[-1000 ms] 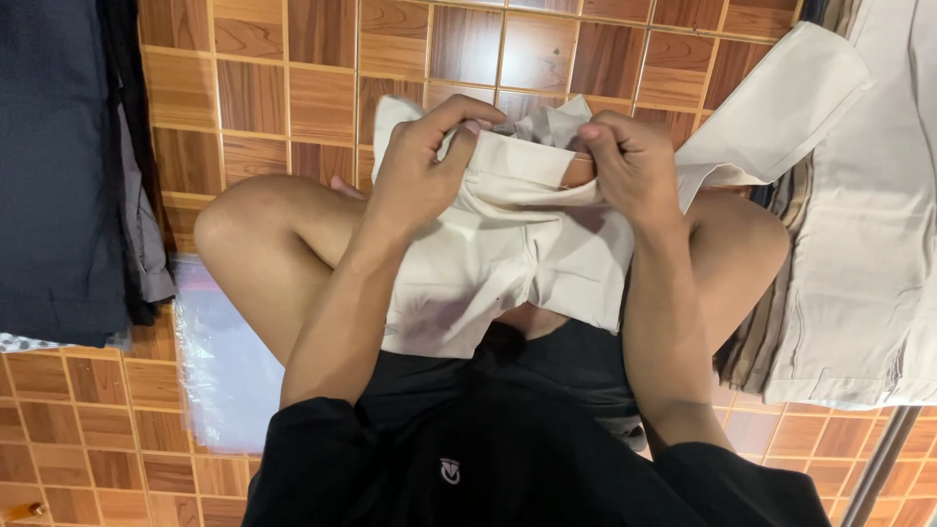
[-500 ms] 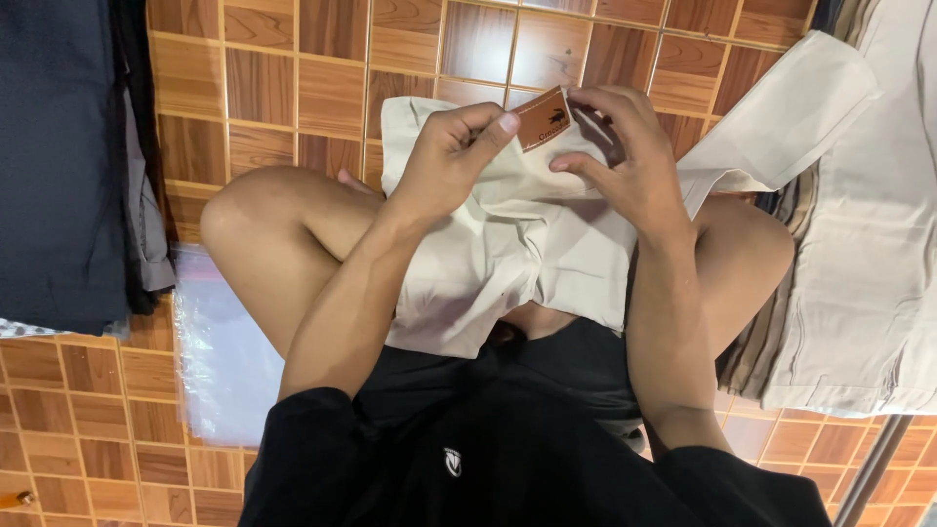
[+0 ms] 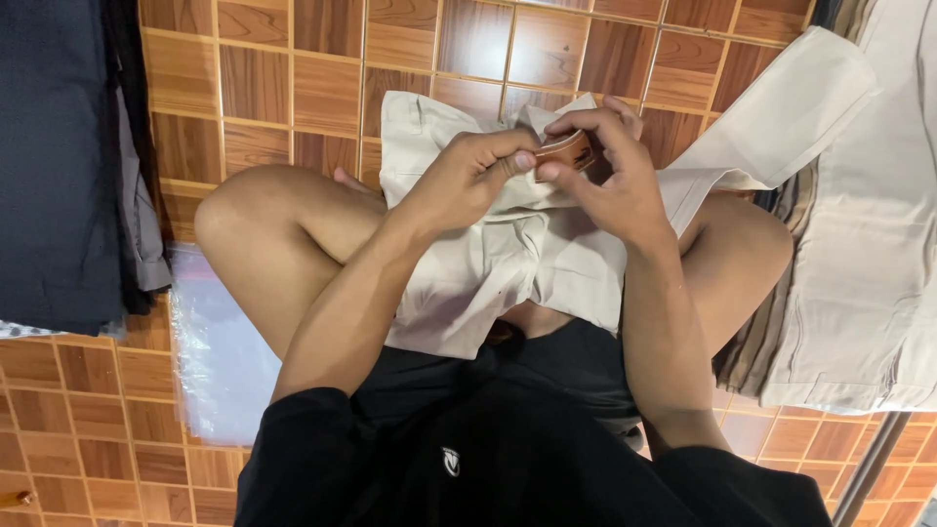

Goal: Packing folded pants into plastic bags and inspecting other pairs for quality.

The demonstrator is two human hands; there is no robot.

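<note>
Upper centre of frame: left hand (image 3: 467, 178) and right hand (image 3: 610, 181) both pinched on small brown tag (image 3: 568, 152), over cream garment (image 3: 508, 259) on lap. Keep tag flat; support fabric beneath; avoid tugging stitches.

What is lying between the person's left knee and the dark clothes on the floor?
In the head view, only a clear plastic bag on the tiled floor lies between the left knee and the dark clothes.

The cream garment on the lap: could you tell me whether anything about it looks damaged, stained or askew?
No tear shows on the cream garment; it lies bunched and creased over the lap. A few tiny dark specks sit low on its left part. Both hands, left hand and right hand, pinch a small brown tag at its top.
</note>
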